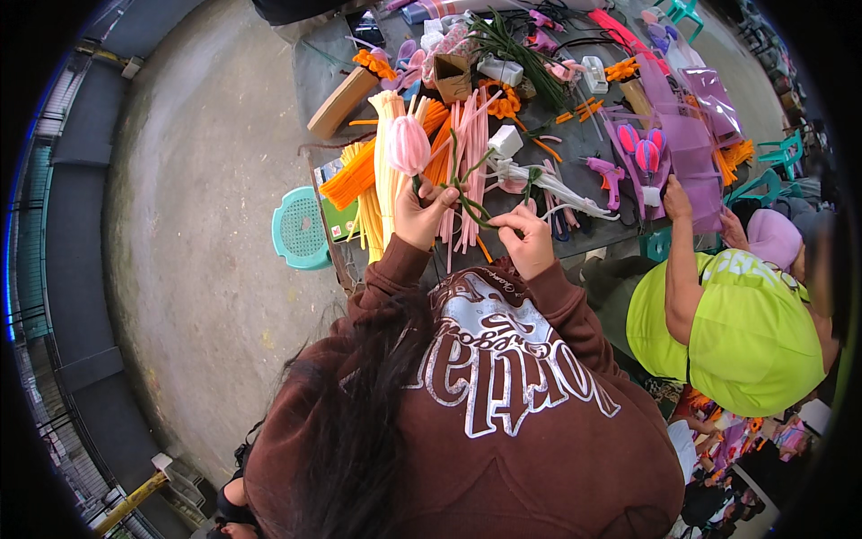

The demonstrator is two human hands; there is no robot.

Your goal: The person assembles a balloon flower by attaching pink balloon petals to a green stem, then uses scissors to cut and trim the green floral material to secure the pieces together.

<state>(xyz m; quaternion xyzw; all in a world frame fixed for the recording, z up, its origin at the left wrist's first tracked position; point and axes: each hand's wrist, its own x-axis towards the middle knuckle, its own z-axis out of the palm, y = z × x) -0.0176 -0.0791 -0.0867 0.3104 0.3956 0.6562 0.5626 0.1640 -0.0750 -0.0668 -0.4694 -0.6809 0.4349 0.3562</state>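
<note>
My left hand [422,216] holds a pink pipe-cleaner tulip [409,144] upright by its dark green stem. My right hand [523,235] pinches a bent green pipe cleaner [478,214] that reaches across toward the flower's stem. Just beyond my hands lie bundles of pink [470,130], cream [386,103] and orange pipe cleaners [341,184], with some white ones [579,202] to the right.
The grey table [314,81] carries cardboard, green stems, a pink glue gun [603,171] and purple wrap [682,162]. A person in lime green [732,332] works at my right. A teal stool [301,229] stands left of the table.
</note>
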